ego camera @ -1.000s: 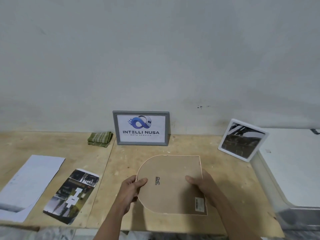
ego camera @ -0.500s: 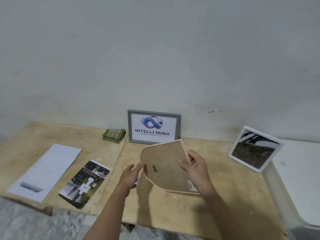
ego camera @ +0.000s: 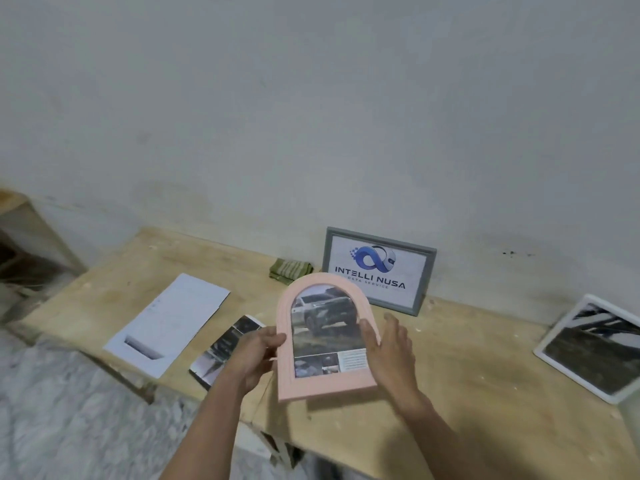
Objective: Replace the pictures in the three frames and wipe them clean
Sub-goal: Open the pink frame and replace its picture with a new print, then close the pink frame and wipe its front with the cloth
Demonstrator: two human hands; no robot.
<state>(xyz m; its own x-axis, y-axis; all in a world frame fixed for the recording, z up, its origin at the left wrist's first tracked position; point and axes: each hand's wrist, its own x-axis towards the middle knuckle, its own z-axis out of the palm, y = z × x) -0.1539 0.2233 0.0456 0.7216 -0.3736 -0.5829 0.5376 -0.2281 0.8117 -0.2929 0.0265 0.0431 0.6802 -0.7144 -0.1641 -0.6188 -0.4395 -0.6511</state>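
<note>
Just in front of the grey rectangular frame with the blue logo print (ego camera: 378, 270), held up off the bare plywood desk (ego camera: 485, 393): pink arched picture frame (ego camera: 320, 336), face toward the camera, car photo showing behind the glazing. Left hand (ego camera: 254, 351) grasping the frame's left edge, thumb over the front rim. Right hand (ego camera: 389, 344) flat and open against the right edge, steadying more than gripping.

Looks like the check-it-over stage before wiping. Best kept pinched by the rims only, no fingertips on the front. Worth squaring the photo in the arch first, then grabbing the folded green cloth (ego camera: 290, 270) just left of the grey frame. Wiping while propped on the desk probably safer than mid-air.

Versus a second ago: lay face down on the desk then, brown backing board up, both hands on its sides. Half a second ago, tilting up on edge. Now flipped fully, picture side forward. Camera also swung left, so the white square frame (ego camera: 595, 346) sits far right of the grey one.
</note>
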